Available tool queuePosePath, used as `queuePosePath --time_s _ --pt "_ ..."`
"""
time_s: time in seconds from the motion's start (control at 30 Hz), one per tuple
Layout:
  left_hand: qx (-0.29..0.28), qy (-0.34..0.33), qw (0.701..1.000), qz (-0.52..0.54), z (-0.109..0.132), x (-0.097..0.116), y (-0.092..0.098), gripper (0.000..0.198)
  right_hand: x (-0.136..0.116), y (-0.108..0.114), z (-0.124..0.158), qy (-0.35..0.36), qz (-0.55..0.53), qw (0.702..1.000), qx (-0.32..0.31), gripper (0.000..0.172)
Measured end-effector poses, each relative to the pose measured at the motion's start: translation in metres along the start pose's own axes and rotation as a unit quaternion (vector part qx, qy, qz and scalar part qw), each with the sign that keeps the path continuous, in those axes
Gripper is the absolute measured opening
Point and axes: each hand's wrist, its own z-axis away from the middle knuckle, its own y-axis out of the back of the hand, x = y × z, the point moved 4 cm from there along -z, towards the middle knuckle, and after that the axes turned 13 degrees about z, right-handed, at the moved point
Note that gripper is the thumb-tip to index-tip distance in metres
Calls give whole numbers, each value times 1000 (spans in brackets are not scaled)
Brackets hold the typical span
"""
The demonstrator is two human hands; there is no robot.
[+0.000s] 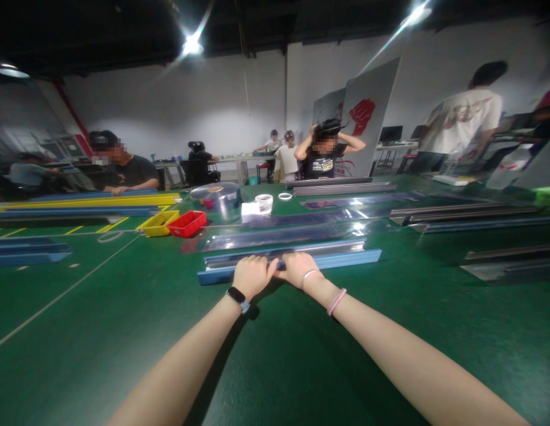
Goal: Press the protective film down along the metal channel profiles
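Observation:
A long blue channel-shaped strip (pixel 350 258) lies crosswise on the green table, with a dark groove and a pale inner edge along its length. My left hand (pixel 252 275) is closed over its middle, fingers curled over the far side. Close beside it, my right hand (pixel 298 269) grips the same strip, and the two thumbs almost meet. Both hands cover the strip's middle part, and the fingertips are hidden behind it. Just beyond lies a sheet of clear, shiny film (pixel 279 235).
A red bin (pixel 187 224) and a yellow bin (pixel 158 225) stand beyond at left, near a roll of clear film (pixel 226 202) and white tape rolls (pixel 265 204). Dark strips (pixel 461 212) lie at right, blue strips (pixel 29 253) at left. Several people sit or stand around.

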Motion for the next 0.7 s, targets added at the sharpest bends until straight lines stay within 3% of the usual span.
queuePosePath --time_s 0.5,0.7 --pt "0 0 1000 2 0 -1 -1 45 0 -1 1 -20 10 1000 11 57" --pt "3 -3 1000 4 1 0 0 41 -1 2 4 0 14 998 64 54"
